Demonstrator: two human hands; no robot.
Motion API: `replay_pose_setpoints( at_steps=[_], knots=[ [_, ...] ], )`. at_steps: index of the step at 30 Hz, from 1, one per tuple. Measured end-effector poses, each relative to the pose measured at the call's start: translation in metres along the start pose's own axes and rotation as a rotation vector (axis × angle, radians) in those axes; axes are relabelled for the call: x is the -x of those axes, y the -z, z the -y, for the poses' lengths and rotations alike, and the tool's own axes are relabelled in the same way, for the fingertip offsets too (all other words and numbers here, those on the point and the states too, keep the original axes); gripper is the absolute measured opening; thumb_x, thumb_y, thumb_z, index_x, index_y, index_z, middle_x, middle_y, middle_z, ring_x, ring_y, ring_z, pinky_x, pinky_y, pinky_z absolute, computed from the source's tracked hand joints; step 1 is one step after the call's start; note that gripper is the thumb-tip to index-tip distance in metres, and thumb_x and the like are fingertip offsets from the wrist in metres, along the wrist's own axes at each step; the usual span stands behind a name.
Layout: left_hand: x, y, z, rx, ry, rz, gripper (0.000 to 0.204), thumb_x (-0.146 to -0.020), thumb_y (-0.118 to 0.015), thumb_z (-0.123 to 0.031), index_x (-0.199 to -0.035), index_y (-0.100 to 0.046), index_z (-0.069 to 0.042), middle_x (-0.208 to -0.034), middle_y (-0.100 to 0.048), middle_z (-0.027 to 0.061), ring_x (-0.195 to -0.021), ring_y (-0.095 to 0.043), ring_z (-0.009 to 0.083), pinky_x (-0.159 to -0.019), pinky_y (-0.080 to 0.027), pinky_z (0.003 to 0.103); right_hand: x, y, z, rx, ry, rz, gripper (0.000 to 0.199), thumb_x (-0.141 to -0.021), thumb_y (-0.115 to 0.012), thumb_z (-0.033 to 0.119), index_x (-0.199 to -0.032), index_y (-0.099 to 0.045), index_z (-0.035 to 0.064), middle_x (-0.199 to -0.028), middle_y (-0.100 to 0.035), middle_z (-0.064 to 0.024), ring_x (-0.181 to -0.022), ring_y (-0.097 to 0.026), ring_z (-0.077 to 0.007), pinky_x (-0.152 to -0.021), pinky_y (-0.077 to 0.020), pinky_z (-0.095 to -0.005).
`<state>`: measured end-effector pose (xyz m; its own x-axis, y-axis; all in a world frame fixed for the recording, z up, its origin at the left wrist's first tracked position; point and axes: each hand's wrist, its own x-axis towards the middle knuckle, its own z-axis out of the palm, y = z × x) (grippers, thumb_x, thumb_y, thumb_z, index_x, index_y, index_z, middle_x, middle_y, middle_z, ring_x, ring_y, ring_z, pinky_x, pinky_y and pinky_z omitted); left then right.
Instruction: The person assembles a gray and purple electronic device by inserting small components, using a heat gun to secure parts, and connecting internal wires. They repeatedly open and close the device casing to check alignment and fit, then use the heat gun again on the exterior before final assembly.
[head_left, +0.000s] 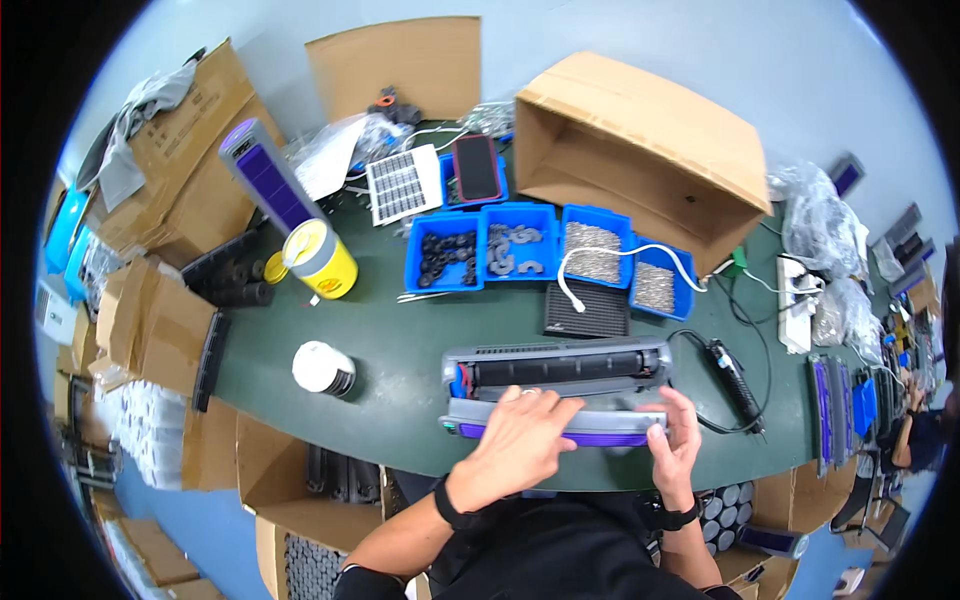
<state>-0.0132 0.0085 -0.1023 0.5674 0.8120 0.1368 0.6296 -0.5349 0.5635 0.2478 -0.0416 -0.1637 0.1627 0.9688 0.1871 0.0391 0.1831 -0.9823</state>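
Touching casing (pixel 590 385) (grey), left hand (pixel 525 435) midway, right hand (pixel 678 440) at end

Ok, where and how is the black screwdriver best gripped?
Probably around the middle of the screwdriver, with the right hand coming from above: its long body lies slanted on the table, uncovered, thin tip toward the person.

Pale wall (pixel 690 40) far, blue floor (pixel 210 530) near!

There's the wall right across the far side, plain and pale blue-grey, with a bright streak of light (pixel 868 22) at the far right; lamp or reflection, can't tell. In front, the dark green table (pixel 400 430) sweeps from left to right, a soft sheen on its top. Near left, a broad patch of floor; near right, a smaller one.
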Motion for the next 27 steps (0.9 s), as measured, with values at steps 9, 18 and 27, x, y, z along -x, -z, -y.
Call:
replay_pose_setpoints(
  at_steps=[9, 18, 27],
  knots=[
    [-0.015, 0.068, -0.021, 0.751, 0.120, 0.157, 0.065, -0.087, -0.085, -0.011, -0.146, -0.061, 0.001, -0.128, -0.070, 0.0175, -0.119, -0.067, 0.0307, -0.108, -0.049, 0.037, 0.014, -0.089, 0.014, -0.497, -0.110, 0.451, 0.085, -0.086, -0.089, 0.000, -0.157, -0.043, 0.0032, -0.152, -0.055, -0.0129, -0.142, -0.053, -0.0240, -0.120, -0.0444, -0.0439],
    [-0.034, 0.098, -0.036, 0.113, -0.376, 0.351, 0.091, -0.078, -0.066, 0.002, -0.164, -0.038, -0.005, -0.166, -0.040, 0.0245, -0.158, -0.028, 0.0479, -0.128, -0.027, 0.055, 0.018, -0.001, 0.147, -0.586, -0.133, 0.085, 0.040, -0.090, -0.080, 0.000, -0.126, -0.067, -0.0087, -0.119, -0.076, -0.0173, -0.106, -0.076, -0.0267, -0.099, -0.0606, -0.0428],
    [-0.157, -0.017, -0.112, 0.266, -0.546, 0.695, 0.126, -0.067, -0.091, -0.030, -0.170, -0.023, -0.007, -0.149, -0.057, 0.0202, -0.142, -0.052, 0.0387, -0.124, -0.008, 0.073, -0.022, 0.180, 0.221, -0.365, -0.054, -0.173, 0.036, -0.100, -0.070, 0.011, -0.130, -0.062, -0.0056, -0.118, -0.075, -0.0151, -0.100, -0.077, -0.0247, -0.095, -0.0633, -0.0400]
  ],
)
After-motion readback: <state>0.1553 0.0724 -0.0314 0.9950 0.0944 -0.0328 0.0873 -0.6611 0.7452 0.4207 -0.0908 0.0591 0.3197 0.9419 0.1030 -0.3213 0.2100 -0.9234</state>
